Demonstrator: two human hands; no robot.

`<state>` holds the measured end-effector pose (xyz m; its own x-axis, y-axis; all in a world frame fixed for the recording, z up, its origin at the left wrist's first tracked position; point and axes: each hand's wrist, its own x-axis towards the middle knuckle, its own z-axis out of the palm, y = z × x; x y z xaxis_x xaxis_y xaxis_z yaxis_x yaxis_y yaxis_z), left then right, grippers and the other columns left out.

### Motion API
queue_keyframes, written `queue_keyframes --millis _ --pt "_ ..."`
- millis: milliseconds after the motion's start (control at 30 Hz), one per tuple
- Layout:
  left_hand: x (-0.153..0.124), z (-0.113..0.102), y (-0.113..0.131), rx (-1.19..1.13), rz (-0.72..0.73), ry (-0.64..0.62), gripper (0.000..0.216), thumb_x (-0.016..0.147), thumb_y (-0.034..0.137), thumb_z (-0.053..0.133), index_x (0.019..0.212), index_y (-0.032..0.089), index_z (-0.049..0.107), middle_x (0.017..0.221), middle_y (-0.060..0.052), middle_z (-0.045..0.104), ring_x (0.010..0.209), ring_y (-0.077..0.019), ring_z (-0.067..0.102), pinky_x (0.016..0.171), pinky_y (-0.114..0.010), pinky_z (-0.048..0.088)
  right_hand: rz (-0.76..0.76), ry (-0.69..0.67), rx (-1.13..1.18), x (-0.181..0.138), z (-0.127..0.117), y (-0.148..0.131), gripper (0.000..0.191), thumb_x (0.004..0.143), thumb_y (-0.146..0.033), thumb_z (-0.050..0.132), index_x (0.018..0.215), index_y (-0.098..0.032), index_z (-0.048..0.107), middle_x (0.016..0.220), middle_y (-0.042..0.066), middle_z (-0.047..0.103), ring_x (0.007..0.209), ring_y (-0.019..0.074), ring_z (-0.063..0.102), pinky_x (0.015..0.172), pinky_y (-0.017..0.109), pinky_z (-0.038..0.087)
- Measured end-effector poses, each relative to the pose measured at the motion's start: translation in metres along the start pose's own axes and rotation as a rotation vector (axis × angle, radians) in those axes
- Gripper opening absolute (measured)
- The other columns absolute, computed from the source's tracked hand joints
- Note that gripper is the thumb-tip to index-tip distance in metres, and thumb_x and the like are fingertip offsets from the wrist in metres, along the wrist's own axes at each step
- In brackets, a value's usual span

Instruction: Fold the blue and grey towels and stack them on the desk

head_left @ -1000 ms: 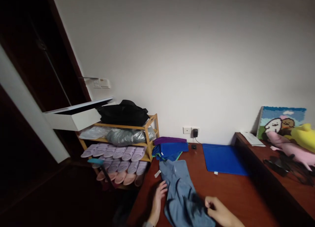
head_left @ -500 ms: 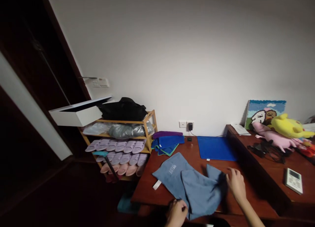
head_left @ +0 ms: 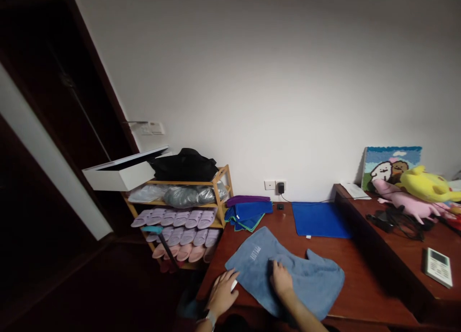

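Observation:
A grey-blue cloth (head_left: 313, 284) with pale lettering near its far left corner lies mostly spread on the brown wooden table (head_left: 374, 288). Its right end is wavy, with one corner sticking up. My left hand (head_left: 223, 291) rests at the cloth's left edge, fingers stretched out, partly over the white tag. On the middle of the cloth is my right hand (head_left: 281, 279), its fingers curled together against the fabric beside a dark crease. The fingertips are partly hidden.
A blue cloth (head_left: 320, 219) lies flat near the wall, and folded blue cloths (head_left: 252, 214) sit at the back left. Left of the table stands a wooden rack (head_left: 223, 197) with slippers. Plush toys (head_left: 425, 185) and a calculator (head_left: 438, 266) are on the raised right surface.
The folded-over part of the grey-blue cloth now lies opened out. My right hand has moved left onto its middle; my left hand has moved left to the tag, its fingers now extended.

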<state>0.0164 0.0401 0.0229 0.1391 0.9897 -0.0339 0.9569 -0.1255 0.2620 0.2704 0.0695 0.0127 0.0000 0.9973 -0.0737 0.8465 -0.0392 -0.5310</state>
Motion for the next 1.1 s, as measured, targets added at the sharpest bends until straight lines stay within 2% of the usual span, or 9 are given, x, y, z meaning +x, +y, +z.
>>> queue_keyframes --millis 100,200,333,433,500,667,833,967,1100 --pt "-0.019 0.003 -0.007 0.003 0.068 0.067 0.059 0.073 0.018 0.058 0.129 0.033 0.067 0.131 -0.001 0.068 0.124 -0.0233 0.057 0.114 -0.037 0.036 -0.034 0.006 0.050 -0.009 -0.005 0.023 0.057 0.077 -0.011 0.048 0.132 -0.021 0.056 0.119 0.015 0.071 0.109 0.0275 0.071 0.095 0.039 0.053" --pt "-0.039 0.005 -0.010 -0.024 0.074 0.081 0.048 0.074 0.024 0.064 0.120 0.037 0.069 0.122 0.000 0.070 0.119 -0.0256 0.058 0.112 -0.039 0.039 -0.120 0.169 0.292 -0.025 -0.033 0.063 0.049 0.082 -0.022 0.043 0.128 -0.025 0.057 0.127 0.009 0.069 0.120 0.0232 0.066 0.103 0.036 0.050" --pt "-0.051 0.006 -0.021 -0.078 0.093 0.095 0.027 0.085 0.022 0.053 0.097 0.035 0.073 0.105 0.000 0.073 0.109 -0.0242 0.062 0.104 -0.038 0.045 -0.079 0.538 0.622 -0.054 -0.117 0.128 0.040 0.082 -0.045 0.044 0.112 -0.025 0.062 0.115 0.009 0.073 0.108 0.0267 0.069 0.093 0.038 0.056" --pt "-0.044 -0.003 -0.034 -0.256 0.085 0.210 0.024 0.089 0.032 0.049 0.092 0.032 0.073 0.101 -0.003 0.075 0.102 -0.0250 0.067 0.095 -0.036 0.053 0.016 0.634 0.786 -0.084 -0.201 0.170 0.051 0.082 -0.054 0.053 0.122 -0.023 0.060 0.087 0.004 0.072 0.072 0.0227 0.070 0.068 0.034 0.059" --pt "-0.034 -0.021 -0.041 -0.414 0.039 0.315 0.030 0.088 0.050 0.050 0.093 0.031 0.074 0.102 -0.004 0.077 0.101 -0.0265 0.071 0.092 -0.036 0.056 0.060 0.654 0.846 -0.106 -0.256 0.186 0.052 0.079 -0.058 0.059 0.117 -0.022 0.066 0.071 0.002 0.068 0.066 0.0225 0.069 0.064 0.032 0.058" --pt "-0.015 -0.108 -0.032 -0.579 0.007 0.521 0.052 0.076 0.074 0.061 0.085 0.025 0.075 0.092 -0.006 0.079 0.094 -0.0280 0.073 0.090 -0.037 0.058 0.107 0.762 0.636 -0.144 -0.353 0.194 0.059 0.069 -0.068 0.066 0.112 -0.027 0.076 0.097 0.011 0.078 0.086 0.0301 0.074 0.069 0.037 0.058" --pt "-0.008 -0.183 -0.017 -0.655 0.092 0.392 0.051 0.072 0.071 0.069 0.080 0.021 0.077 0.087 -0.006 0.079 0.088 -0.0272 0.072 0.085 -0.037 0.058 0.119 0.716 0.299 -0.138 -0.379 0.201 0.060 0.059 -0.072 0.071 0.103 -0.032 0.079 0.100 0.013 0.078 0.088 0.0326 0.074 0.071 0.040 0.055" --pt "0.007 -0.208 -0.014 -0.624 0.158 0.263 0.046 0.072 0.065 0.071 0.078 0.020 0.078 0.083 -0.005 0.080 0.082 -0.0263 0.072 0.078 -0.035 0.058 0.048 0.631 0.166 -0.104 -0.373 0.207 0.056 0.063 -0.076 0.061 0.084 -0.028 0.079 0.090 0.013 0.079 0.087 0.0353 0.073 0.074 0.042 0.054" --pt "0.031 -0.232 -0.011 -0.574 0.208 0.328 0.041 0.075 0.059 0.069 0.080 0.020 0.078 0.086 -0.006 0.080 0.084 -0.0254 0.073 0.077 -0.032 0.058 -0.035 0.583 0.128 -0.068 -0.378 0.202 0.063 0.067 -0.081 0.052 0.085 -0.024 0.075 0.088 0.011 0.078 0.084 0.0326 0.073 0.075 0.040 0.054"
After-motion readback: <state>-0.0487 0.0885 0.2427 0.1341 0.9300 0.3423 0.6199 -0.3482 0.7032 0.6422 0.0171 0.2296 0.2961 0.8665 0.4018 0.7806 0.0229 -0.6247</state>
